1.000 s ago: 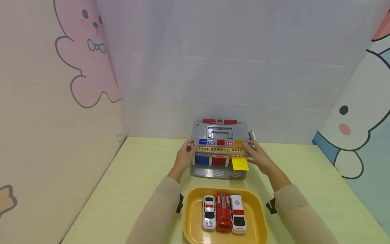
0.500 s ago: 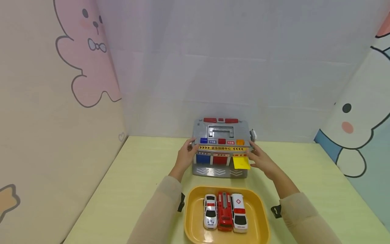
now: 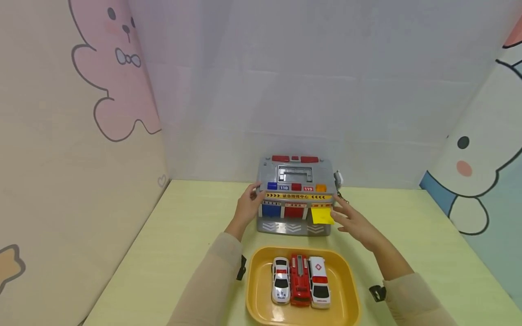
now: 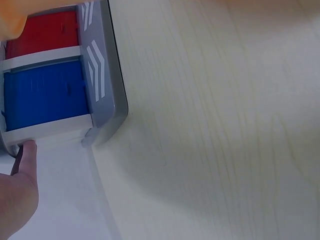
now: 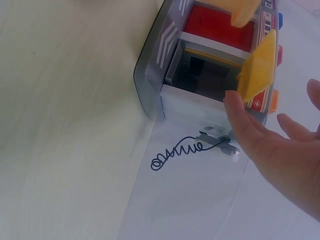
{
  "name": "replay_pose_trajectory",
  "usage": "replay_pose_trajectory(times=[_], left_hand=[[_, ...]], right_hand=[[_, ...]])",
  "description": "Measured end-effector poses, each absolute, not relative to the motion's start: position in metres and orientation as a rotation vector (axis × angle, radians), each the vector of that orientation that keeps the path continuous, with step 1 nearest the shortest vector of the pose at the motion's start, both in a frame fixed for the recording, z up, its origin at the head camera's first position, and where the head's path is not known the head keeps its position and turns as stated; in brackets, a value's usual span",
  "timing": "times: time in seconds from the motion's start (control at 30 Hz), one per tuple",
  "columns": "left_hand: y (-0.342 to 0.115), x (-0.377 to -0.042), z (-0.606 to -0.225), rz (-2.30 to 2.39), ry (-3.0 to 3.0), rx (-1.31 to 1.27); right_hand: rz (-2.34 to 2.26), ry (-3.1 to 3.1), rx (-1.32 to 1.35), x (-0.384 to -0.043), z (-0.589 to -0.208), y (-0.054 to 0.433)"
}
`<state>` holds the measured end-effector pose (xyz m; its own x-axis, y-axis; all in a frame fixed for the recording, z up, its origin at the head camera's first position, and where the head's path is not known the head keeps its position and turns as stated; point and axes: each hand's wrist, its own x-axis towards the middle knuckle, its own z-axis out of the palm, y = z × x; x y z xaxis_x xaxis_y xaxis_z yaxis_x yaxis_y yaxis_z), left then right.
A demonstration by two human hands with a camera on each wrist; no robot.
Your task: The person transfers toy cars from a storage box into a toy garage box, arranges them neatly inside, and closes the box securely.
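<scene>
A grey toy garage (image 3: 295, 230) stands at the back of the table, with a blue door (image 4: 47, 95), a red door (image 3: 294, 212) and a raised yellow door (image 3: 322, 216). My left hand (image 3: 246, 208) grips its left front corner, thumb in front and fingers along the side. Just off the right side is my right hand (image 3: 359, 226), fingers spread and holding nothing. In the right wrist view one fingertip (image 5: 232, 97) appears near the opening under the yellow door; whether it touches is unclear. A dark coiled cord (image 5: 182, 148) hangs from a grey piece on the garage's right side.
A yellow tray (image 3: 346, 296) sits in front of the garage. Side by side in it lie a white police car (image 3: 281, 280), a red fire truck (image 3: 300, 280) and a white ambulance (image 3: 319, 283). A fabric wall (image 3: 253, 113) rises behind the garage.
My right hand has drawn back from the garage's right side, toward the right and slightly nearer me. The left hand has stayed at its corner, and the yellow door remains raised.
</scene>
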<state>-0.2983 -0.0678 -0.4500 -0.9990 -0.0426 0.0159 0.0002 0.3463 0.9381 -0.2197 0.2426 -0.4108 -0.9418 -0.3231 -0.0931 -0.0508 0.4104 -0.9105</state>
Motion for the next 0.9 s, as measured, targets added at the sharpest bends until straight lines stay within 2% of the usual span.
replay_pose_trajectory(times=[0.9], left_hand=[[-0.068,-0.296,-0.449,-1.815,-2.523,0.046]], right_hand=[[-1.448,2.426,-0.363,-0.16,-0.4,0.243]])
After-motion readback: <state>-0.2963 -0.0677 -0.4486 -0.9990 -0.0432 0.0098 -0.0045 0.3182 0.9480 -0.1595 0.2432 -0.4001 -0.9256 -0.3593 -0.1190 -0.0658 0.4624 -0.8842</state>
